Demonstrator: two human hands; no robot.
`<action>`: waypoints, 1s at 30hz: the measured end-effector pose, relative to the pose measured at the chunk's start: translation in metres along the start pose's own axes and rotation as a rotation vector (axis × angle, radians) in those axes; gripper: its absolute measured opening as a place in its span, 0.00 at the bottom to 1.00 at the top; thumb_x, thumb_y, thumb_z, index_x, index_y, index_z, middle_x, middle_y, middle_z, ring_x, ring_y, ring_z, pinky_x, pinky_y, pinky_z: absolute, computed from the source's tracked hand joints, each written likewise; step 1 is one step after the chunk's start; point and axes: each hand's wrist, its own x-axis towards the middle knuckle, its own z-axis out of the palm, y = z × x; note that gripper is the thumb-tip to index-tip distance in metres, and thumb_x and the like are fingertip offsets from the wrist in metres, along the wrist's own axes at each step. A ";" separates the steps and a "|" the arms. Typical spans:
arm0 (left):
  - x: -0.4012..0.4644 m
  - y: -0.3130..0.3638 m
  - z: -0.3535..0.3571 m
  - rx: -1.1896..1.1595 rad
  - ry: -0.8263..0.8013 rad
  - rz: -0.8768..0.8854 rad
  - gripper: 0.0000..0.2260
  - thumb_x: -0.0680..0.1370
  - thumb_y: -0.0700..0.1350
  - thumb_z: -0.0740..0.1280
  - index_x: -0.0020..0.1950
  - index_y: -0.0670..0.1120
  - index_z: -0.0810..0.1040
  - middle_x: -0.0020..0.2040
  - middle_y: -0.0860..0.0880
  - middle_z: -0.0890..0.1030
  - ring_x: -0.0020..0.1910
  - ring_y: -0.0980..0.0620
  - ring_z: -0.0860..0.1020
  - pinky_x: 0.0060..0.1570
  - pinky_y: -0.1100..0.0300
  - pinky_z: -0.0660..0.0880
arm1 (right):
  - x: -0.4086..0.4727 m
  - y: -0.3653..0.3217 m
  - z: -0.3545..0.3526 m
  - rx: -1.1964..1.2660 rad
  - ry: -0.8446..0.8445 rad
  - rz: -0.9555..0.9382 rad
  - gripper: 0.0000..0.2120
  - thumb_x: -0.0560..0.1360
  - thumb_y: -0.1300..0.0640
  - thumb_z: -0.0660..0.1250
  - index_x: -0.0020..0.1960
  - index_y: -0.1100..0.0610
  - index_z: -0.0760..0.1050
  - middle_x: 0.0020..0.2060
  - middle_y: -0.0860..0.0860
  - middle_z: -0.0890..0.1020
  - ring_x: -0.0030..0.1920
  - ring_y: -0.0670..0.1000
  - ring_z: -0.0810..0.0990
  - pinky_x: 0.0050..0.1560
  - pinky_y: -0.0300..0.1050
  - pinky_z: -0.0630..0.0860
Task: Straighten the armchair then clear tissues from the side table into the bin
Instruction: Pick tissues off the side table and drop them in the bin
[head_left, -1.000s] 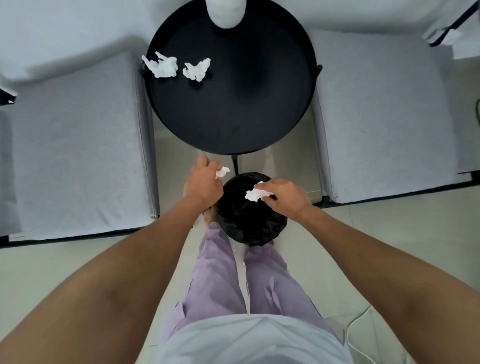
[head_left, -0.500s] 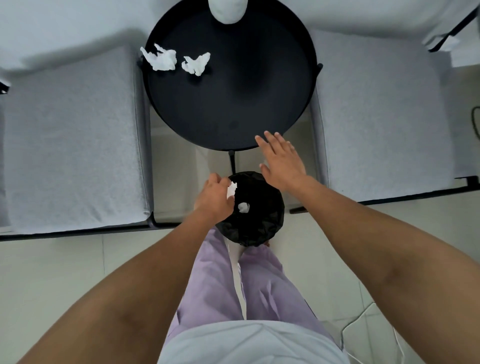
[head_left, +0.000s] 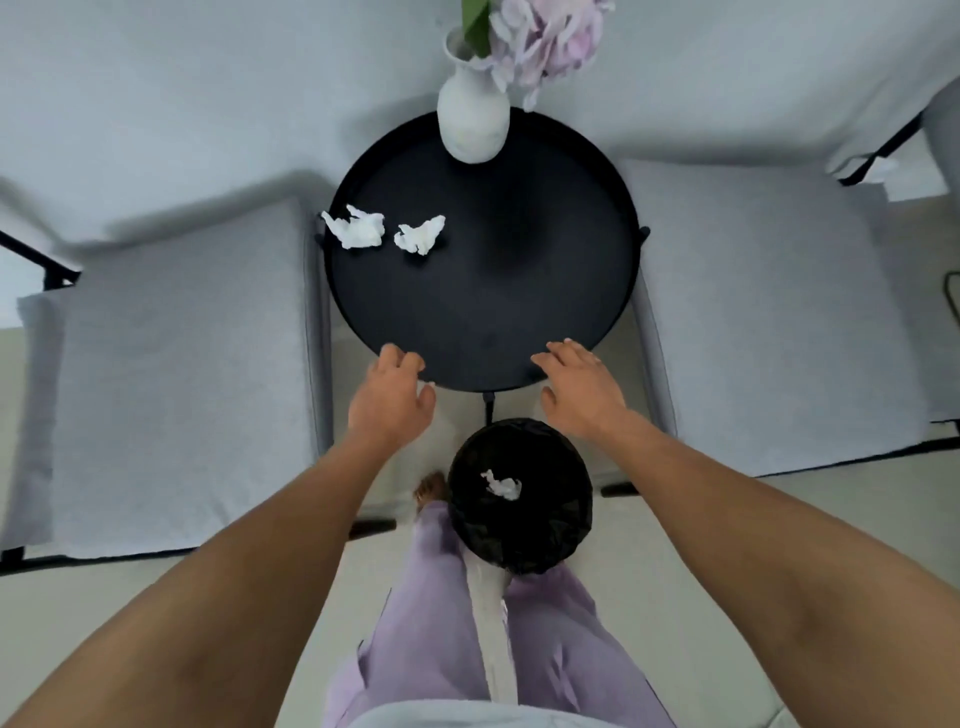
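Note:
Two crumpled white tissues lie on the round black side table (head_left: 519, 322), one near its left rim (head_left: 356, 228) and one just right of it (head_left: 420, 236). The black-lined bin (head_left: 519, 530) stands on the floor below the table's near edge, with a white tissue (head_left: 501, 484) inside. My left hand (head_left: 392, 400) hovers at the table's near-left edge, fingers loosely curled, nothing visible in it. My right hand (head_left: 579, 387) reaches over the near-right edge, fingers spread and empty. Grey armchairs stand left (head_left: 171, 374) and right (head_left: 769, 312) of the table.
A white vase (head_left: 472, 117) with pale purple flowers stands at the table's far edge. My legs in lilac trousers (head_left: 431, 613) are just behind the bin. A dark cable (head_left: 953, 296) runs at the far right.
The right hand dropped its tissue into the bin, then the left did the same. Both hands have risen from the bin to the table's near edge, empty.

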 end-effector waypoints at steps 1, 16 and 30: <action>0.010 -0.005 -0.007 -0.010 0.016 -0.002 0.17 0.78 0.47 0.62 0.64 0.42 0.72 0.62 0.42 0.70 0.58 0.42 0.74 0.53 0.49 0.75 | 0.006 -0.005 -0.002 0.007 0.006 0.000 0.24 0.78 0.57 0.59 0.74 0.55 0.63 0.75 0.54 0.63 0.77 0.57 0.55 0.77 0.54 0.55; 0.185 -0.079 -0.084 0.006 0.007 0.042 0.26 0.79 0.46 0.61 0.76 0.47 0.59 0.75 0.46 0.63 0.70 0.44 0.68 0.61 0.48 0.72 | 0.186 -0.103 -0.051 0.140 0.144 -0.056 0.28 0.75 0.57 0.67 0.73 0.48 0.65 0.75 0.55 0.62 0.74 0.57 0.60 0.72 0.53 0.64; 0.186 -0.082 -0.069 0.054 -0.089 0.018 0.17 0.75 0.36 0.61 0.63 0.44 0.76 0.58 0.42 0.80 0.56 0.40 0.78 0.53 0.52 0.75 | 0.189 -0.111 -0.039 0.067 0.142 0.079 0.12 0.79 0.58 0.59 0.53 0.59 0.81 0.53 0.56 0.78 0.49 0.59 0.79 0.42 0.47 0.75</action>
